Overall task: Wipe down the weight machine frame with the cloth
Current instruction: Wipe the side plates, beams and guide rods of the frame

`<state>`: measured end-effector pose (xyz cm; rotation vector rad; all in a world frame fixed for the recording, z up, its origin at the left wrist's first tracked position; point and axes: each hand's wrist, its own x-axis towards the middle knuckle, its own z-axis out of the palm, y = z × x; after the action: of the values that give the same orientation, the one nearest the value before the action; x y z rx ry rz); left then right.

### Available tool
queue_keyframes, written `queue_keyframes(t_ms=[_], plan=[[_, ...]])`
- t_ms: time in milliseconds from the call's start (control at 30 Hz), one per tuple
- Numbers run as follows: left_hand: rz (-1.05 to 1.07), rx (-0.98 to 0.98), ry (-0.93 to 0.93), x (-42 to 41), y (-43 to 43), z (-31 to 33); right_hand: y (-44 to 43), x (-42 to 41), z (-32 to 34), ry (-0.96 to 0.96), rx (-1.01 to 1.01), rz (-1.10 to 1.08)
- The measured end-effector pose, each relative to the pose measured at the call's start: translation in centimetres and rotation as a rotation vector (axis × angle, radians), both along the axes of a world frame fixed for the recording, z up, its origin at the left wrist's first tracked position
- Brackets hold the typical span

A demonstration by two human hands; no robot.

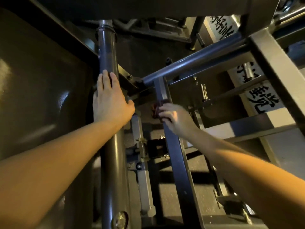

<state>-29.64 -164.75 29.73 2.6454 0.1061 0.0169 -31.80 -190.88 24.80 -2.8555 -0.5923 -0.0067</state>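
Below, both bare forearms reach away from the camera into the frame (274,66) of the machine, the hands apart from each other. The left hand (111,98) lies flat and open against the round post (107,52) on the left, fingers (105,78) straight and pointing far, thumb spread out to the right; it grips nothing, only presses on the tube. The right hand (175,117) is further right and a little nearer, slightly blurred, its fingers curled around the cloth (157,109) and pinching it against the square bar (173,146) that runs from near to far through the middle of the view.

The cloth is a small dark red bunch, mostly hidden under the fingers, showing only at the left edge of the hand and touching the bar's left face. The bar is dark and glossy, with a faint sheen along its top. At its far end it meets a round crossbar (189,65) that slants up to the right. A large padded panel (41,96) fills the left side, just beside the post. Black characters on white floor markings (262,98) show at the far right.
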Motion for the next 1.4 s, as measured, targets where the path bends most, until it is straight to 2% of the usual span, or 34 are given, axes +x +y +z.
queue_keyframes(t_ms=[133,200,300,367,500,567,633,667,733,800,867,933,1000,1067,1133,1200,1267,1333,1400], plan=[[0.001,-0.008,0.024,-0.3,0.0,0.3,-1.7,-11.0,2.7,0.264,0.009,0.090],[-0.001,-0.014,0.016,-0.3,-0.1,0.4,-2.7,-11.7,3.8,0.345,-0.076,0.188],[0.013,-0.001,0.016,-0.1,-0.1,0.2,-2.5,-6.6,3.8,0.257,-0.132,0.246],[0.007,0.005,0.016,0.0,-0.1,0.0,-1.6,-3.6,2.8,0.195,-0.073,0.156],[-0.008,0.006,0.012,0.3,0.0,-0.3,-1.2,-8.2,2.4,0.148,-0.004,0.065],[-0.007,0.012,0.013,0.2,0.0,-0.3,-1.5,-11.8,3.7,0.266,-0.038,0.169],[-0.010,0.002,0.016,0.0,-0.1,-0.1,-1.9,-12.2,4.6,0.395,-0.174,0.314],[-0.016,-0.003,0.010,0.1,-0.1,0.0,-1.8,-11.3,5.2,0.413,-0.225,0.358],[-0.031,-0.001,0.002,0.0,0.0,0.0,-1.7,-9.3,5.0,0.319,-0.353,0.447],[-0.056,0.010,0.005,0.0,0.0,0.1,-1.3,-7.9,4.9,0.285,-0.277,0.283],[-0.105,0.068,-0.037,-0.1,-0.1,0.2,0.0,-6.9,5.8,0.389,-0.104,-0.004],[-0.260,0.170,-0.156,-0.8,-0.2,1.0,1.0,-6.2,7.3,0.678,0.072,-0.301],[-0.489,0.133,-0.210,-1.9,-1.0,2.1,1.1,-6.6,8.8,0.846,0.252,-0.615],[-0.662,-0.046,-0.004,-3.7,-2.6,3.1,0.4,-7.6,9.6,0.846,0.353,-0.801],[-0.771,-0.212,0.263,-5.7,-4.8,3.3,0.0,-8.4,10.1,0.844,0.428,-0.875],[-0.788,-0.401,0.496,-7.3,-6.7,2.4,0.1,-8.6,10.6,0.867,0.550,-0.933],[-0.691,-0.595,0.667,-7.8,-7.8,1.1,0.1,-8.6,10.7,0.890,0.688,-1.007],[-0.580,-0.706,0.745,-7.8,-8.4,0.3,0.0,-8.7,10.0,0.892,0.809,-1.053],[-0.489,-0.745,0.698,-7.6,-8.9,0.0,-0.1,-8.6,9.3,0.864,0.889,-1.096]])
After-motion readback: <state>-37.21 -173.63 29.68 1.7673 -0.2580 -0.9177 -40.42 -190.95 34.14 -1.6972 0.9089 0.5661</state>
